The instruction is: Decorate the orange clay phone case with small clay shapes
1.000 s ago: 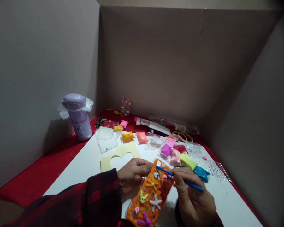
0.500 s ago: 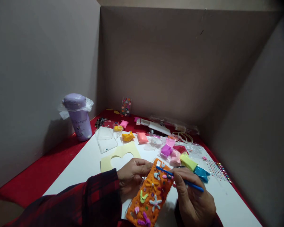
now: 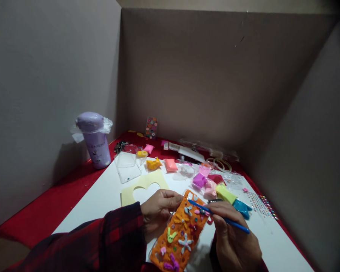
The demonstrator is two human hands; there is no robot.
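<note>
An orange clay-covered phone case (image 3: 179, 223) is tilted over the white board, with flowers, a green bunny and small beads on its face. My left hand (image 3: 160, 211) grips its upper left edge, thumb near the top corner. Pinched in my right hand (image 3: 234, 232) is a blue pointed tool (image 3: 223, 218), whose tip meets or hovers just over the clay near the top of the case; contact is hard to tell.
Behind lie a yellow sheet with a heart cutout (image 3: 127, 194), clear cases (image 3: 127, 172), clay packets (image 3: 170, 165) and gem stickers (image 3: 260, 204). A purple tumbler (image 3: 96, 145) stands at the left. Grey walls enclose the red cloth (image 3: 73, 177).
My right hand has shifted slightly right and down, and the blue tool's tip has moved a little to the right. My left hand holds the case almost as before.
</note>
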